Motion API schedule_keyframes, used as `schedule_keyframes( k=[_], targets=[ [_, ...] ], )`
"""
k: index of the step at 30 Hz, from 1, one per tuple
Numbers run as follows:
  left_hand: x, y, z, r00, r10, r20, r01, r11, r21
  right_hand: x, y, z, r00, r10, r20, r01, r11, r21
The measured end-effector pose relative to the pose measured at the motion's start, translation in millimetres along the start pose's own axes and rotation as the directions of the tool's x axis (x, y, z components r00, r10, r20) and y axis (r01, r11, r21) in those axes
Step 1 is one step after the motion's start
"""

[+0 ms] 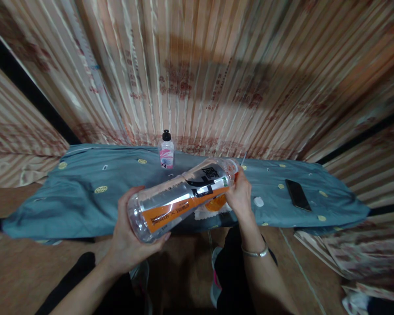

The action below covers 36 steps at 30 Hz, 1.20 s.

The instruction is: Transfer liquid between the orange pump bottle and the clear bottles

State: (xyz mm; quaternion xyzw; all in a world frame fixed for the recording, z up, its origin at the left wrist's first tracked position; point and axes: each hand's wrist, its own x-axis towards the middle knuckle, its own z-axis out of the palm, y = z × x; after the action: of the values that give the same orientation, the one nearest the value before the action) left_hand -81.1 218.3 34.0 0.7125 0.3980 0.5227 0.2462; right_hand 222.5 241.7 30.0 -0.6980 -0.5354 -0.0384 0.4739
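Observation:
A large clear plastic bottle with an orange and silver label lies tilted across the view, its neck up to the right. My left hand is wrapped round its base. At the neck end, my right hand is closed, and a thin pale rod sticks up beside its fingers. Whether that hand holds the rod as well is hidden. Below the bottle, partly covered by it, an orange see-through object sits on a white cloth or tissue. A small white disc lies right of my right hand.
A small clear bottle with a pink label and black cap stands at the back of the cloth-covered table. A dark phone lies at the right. Striped curtains hang close behind, and black poles flank the table.

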Motion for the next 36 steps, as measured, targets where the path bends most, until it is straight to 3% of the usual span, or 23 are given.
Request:
schedule_keyframes(
  k=[22,36],
  targets=[
    [5.1,2.7,0.6,0.995,0.09,-0.037,-0.088,0.995,0.053,-0.9,-2.0,-0.3,1.0,-0.028,-0.013,0.027,1.0,-0.009],
    [6.1,5.5,-1.3,0.997,0.066,-0.044,-0.066,0.998,0.013,-0.6,-6.7,-1.5,1.0,-0.021,-0.003,0.022,0.999,0.037]
  ],
)
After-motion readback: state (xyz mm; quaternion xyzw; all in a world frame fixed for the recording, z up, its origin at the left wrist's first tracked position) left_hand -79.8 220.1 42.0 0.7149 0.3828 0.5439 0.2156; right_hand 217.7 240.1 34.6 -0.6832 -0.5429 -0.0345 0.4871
